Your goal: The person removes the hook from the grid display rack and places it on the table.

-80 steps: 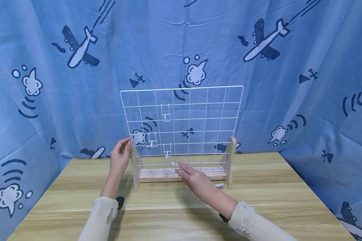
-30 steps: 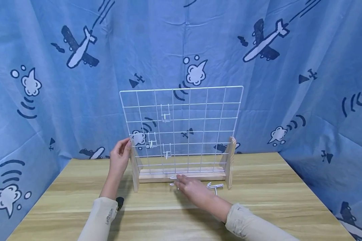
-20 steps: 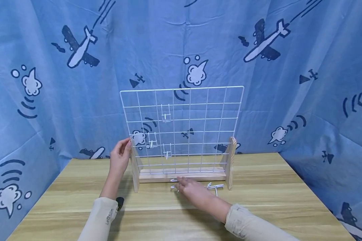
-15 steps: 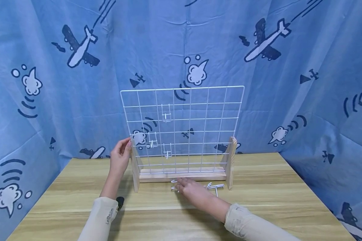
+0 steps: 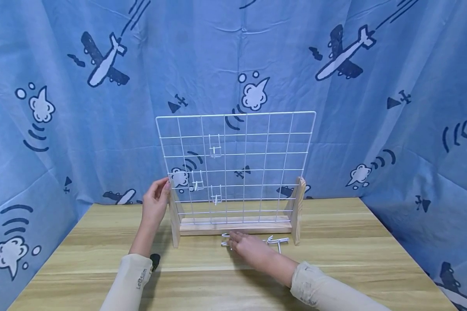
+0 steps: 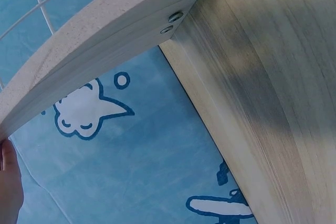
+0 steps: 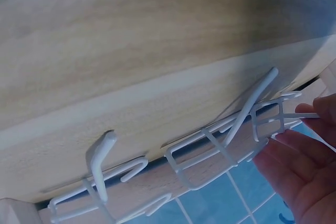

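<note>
Fingers of the right hand pinched on a slim prong, low down; fingers of the left hand curled and, by the look of it, gripping the upright at their tips. Behind both hands it's all blue airplane-print fabric curtain, and under the right fingers spreads the pale wood-grain table. Up beyond the right fingertips stands the white rectangular wire grid panel, stiff surely, light enough to rock if pushed, so the left fingers are well placed at its side. It sits in the pale wooden stand, whose low front bar lies just past the right fingertips, an edge a bent wire could catch on. Above those fingers hang three white wire hooks, crowding the grid's left half. Right beside the palm, two loose white metal hooks lie close, near enough to snag. And the one that counts, the white coated-wire hook, is right there in the right fingers, bent ends pointing left: light, rigid, hardly fragile, perhaps a little slick, best held by that prong, as here, leaving both bends free.
</note>
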Tool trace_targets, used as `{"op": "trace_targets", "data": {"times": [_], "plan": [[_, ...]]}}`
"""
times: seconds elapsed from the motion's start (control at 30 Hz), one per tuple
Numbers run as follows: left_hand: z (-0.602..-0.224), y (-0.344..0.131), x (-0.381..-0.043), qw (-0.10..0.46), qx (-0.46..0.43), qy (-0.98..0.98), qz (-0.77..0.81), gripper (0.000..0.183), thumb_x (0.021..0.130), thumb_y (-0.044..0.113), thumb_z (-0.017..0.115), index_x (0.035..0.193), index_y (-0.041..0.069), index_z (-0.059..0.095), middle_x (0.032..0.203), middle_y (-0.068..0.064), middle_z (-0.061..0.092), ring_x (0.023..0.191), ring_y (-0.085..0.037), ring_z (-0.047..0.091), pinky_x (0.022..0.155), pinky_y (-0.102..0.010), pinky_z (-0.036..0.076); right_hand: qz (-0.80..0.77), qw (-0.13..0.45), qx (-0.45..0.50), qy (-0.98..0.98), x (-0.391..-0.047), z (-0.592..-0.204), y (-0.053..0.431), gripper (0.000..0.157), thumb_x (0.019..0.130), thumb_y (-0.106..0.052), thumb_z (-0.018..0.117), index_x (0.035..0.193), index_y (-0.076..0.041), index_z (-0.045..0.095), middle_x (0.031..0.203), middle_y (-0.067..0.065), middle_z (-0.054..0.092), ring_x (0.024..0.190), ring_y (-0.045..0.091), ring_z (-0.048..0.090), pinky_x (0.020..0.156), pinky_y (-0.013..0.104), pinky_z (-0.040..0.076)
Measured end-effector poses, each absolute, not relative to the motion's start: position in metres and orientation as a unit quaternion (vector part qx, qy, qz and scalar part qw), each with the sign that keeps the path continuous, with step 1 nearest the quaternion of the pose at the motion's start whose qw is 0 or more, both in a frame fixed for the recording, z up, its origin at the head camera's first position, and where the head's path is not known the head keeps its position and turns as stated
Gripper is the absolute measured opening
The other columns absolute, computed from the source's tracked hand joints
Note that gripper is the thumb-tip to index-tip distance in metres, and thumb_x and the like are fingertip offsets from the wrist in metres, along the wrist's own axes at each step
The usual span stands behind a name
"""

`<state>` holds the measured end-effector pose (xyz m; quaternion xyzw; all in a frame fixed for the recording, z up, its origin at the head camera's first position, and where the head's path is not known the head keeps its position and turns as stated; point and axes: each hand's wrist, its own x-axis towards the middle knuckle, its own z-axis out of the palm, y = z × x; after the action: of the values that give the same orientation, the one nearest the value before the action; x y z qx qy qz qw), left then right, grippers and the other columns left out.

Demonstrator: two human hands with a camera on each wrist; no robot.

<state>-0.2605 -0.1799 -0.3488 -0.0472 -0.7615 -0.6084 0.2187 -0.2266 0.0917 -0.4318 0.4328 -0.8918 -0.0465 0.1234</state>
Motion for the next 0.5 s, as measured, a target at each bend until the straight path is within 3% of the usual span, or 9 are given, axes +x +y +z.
{"op": "trace_targets", "data": {"times": [0.23, 0.37, 0.5], "plan": [[-0.3481, -0.1803, -0.2591, 0.207, -0.042, -0.764, -0.610, 0.036, 0.102, 0.015, 0.047, 0.131, -0.006, 0.049, 0.127, -0.023, 0.053, 0.109, -0.010, 0.051, 0.087, -0.004, 0.042, -0.044, 0.128, 0.438, -0.889, -0.2205, -0.4342, 0.0916, 0.033, 0.099, -0.020, 0.053, 0.122, 0.001, 0.063, 0.131, 0.023, 0.056, 0.117, 0.036, 0.057, 0.099, 0.042, 0.048], [-0.3478, -0.1809, -0.2592, 0.202, -0.038, -0.763, -0.614, 0.036, 0.102, 0.015, 0.047, 0.132, -0.005, 0.049, 0.128, -0.022, 0.053, 0.112, -0.017, 0.051, 0.087, -0.004, 0.042, -0.061, 0.144, 0.442, -0.883, -0.2176, -0.4357, 0.0905, 0.034, 0.099, -0.021, 0.052, 0.123, 0.001, 0.062, 0.131, 0.023, 0.056, 0.118, 0.034, 0.057, 0.100, 0.042, 0.047], [-0.3483, -0.1815, -0.2604, 0.205, -0.043, -0.762, -0.613, 0.036, 0.102, 0.015, 0.047, 0.132, -0.006, 0.049, 0.128, -0.024, 0.053, 0.112, -0.015, 0.051, 0.089, -0.005, 0.042, -0.078, 0.161, 0.443, -0.879, -0.2160, -0.4374, 0.0892, 0.034, 0.099, -0.021, 0.053, 0.122, 0.001, 0.063, 0.130, 0.022, 0.056, 0.117, 0.033, 0.057, 0.100, 0.041, 0.048]]}}
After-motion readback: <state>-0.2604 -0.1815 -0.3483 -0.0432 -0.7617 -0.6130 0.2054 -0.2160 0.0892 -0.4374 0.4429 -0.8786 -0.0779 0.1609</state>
